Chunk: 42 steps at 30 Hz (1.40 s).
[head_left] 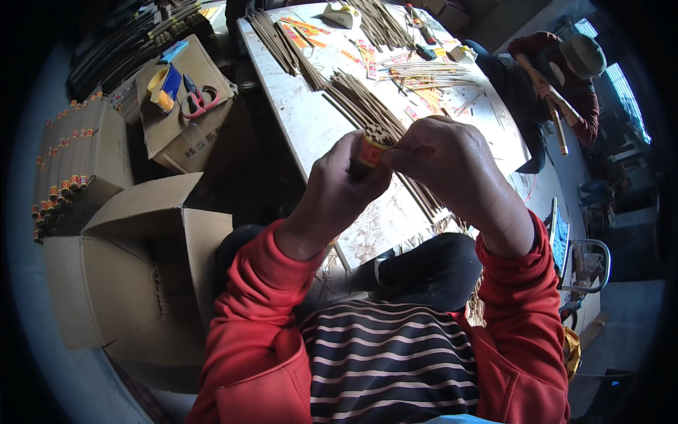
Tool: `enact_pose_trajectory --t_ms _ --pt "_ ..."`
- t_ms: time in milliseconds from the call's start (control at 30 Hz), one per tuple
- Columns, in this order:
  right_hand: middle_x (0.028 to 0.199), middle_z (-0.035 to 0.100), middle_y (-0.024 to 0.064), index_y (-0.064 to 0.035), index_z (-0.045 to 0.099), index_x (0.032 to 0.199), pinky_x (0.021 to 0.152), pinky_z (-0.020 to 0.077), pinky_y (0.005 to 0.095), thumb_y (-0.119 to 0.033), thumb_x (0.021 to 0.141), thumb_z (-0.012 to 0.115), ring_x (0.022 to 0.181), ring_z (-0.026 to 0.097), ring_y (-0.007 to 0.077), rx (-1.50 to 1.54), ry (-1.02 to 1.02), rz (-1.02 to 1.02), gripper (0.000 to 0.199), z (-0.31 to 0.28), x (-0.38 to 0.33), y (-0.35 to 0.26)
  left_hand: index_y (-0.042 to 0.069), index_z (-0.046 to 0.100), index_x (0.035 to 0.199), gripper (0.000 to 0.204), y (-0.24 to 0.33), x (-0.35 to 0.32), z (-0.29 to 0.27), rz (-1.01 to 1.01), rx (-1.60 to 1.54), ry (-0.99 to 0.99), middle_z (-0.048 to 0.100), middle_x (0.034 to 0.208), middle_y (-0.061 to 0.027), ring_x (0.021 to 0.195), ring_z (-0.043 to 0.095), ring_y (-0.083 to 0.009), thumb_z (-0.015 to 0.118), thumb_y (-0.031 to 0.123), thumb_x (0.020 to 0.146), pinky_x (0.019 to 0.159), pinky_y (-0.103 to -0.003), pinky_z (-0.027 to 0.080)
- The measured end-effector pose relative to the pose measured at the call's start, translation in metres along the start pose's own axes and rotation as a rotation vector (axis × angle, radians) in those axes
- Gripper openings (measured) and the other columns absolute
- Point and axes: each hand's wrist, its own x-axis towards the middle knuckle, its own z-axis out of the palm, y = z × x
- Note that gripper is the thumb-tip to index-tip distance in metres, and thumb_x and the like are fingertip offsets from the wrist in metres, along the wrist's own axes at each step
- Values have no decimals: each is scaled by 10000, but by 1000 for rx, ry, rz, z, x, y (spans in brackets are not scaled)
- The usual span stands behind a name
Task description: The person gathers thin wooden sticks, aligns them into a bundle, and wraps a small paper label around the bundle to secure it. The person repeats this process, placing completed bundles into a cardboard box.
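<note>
My left hand (351, 173) is wrapped around a bundle of thin brown sticks, which look like incense sticks (380, 133); their pale ends face up. A red and yellow paper label (370, 152) circles the bundle near that end. My right hand (439, 152) is closed in a pinch, its fingertips touching the label's right side. What lies between those fingertips is hidden. Beneath and beyond my hands, loose brown sticks (360, 99) lie in rows on the white table (286, 106). Flat red and yellow paper strips (366, 56) are scattered farther back.
An open cardboard box (134, 212) stands at my left. Behind it, another box (180, 145) carries pink-handled scissors (199, 102) and a tape roll (165, 86). Labelled bundles (67, 162) are stacked at far left. Across the table at right, another person (565, 81) holds a bundle. Tape dispensers (342, 15) sit at the back.
</note>
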Motion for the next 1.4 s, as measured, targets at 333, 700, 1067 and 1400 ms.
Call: enact_pose_trajectory --t_ms 333,700,1067,1400 --pt "678 600 128 -28 634 747 575 479 339 -314 743 712 635 613 266 43 32 -42 297 4 2 12 -33 517 1009 235 11 0 -4 -98 -65 -67 577 800 -15 725 500 -33 631 85 841 634 -217 466" --pt "675 572 72 -18 609 779 574 453 288 -329 728 742 635 570 153 428 0 -236 342 18 10 38 -2 513 1029 440 -1 -1 -5 0 -564 -260 551 736 -62 575 538 -116 557 410 881 510 -214 440" --pt "739 579 59 -1 507 834 629 515 280 -102 863 602 668 637 167 1165 -287 -315 141 39 19 53 10 504 1066 535 0 -2 -9 -159 -621 -233 557 744 -97 560 541 -139 375 510 926 484 -249 452" --pt "781 612 92 -15 475 949 655 525 296 -65 888 555 684 647 194 1357 -316 -234 113 50 21 54 15 513 1066 485 -3 0 -16 -272 -813 -291 574 752 -75 580 545 -117 354 458 950 531 -230 467"
